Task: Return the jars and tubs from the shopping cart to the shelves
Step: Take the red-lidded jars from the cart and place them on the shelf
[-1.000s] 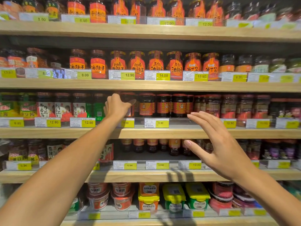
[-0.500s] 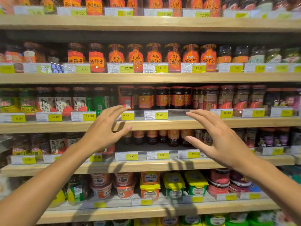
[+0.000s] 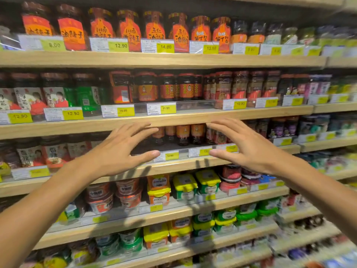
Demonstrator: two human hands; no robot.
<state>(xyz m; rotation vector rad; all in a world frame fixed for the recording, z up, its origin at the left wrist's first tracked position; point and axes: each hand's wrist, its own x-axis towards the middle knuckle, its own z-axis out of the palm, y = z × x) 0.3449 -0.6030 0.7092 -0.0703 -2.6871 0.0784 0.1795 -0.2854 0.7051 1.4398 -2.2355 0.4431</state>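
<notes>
Wooden shelves full of sauce jars fill the view. My left hand and my right hand hover side by side in front of the third shelf, fingers straight and spread, holding nothing. Between them stand small dark jars with orange labels, set back on that shelf. One shelf up, a red-labelled jar stands at the left end of a row of similar red jars. Tubs with yellow lids and red tubs sit on the shelf below. The shopping cart is out of view.
Yellow price tags run along clear plastic rails at each shelf front. Orange-labelled chilli jars line the top shelf. Green and yellow tubs fill lower shelves. There is bare shelf floor in front of the small dark jars.
My left hand left the red-labelled jar on the second shelf and dropped back. Both hands came lower and closer together, and the view tilted downward.
</notes>
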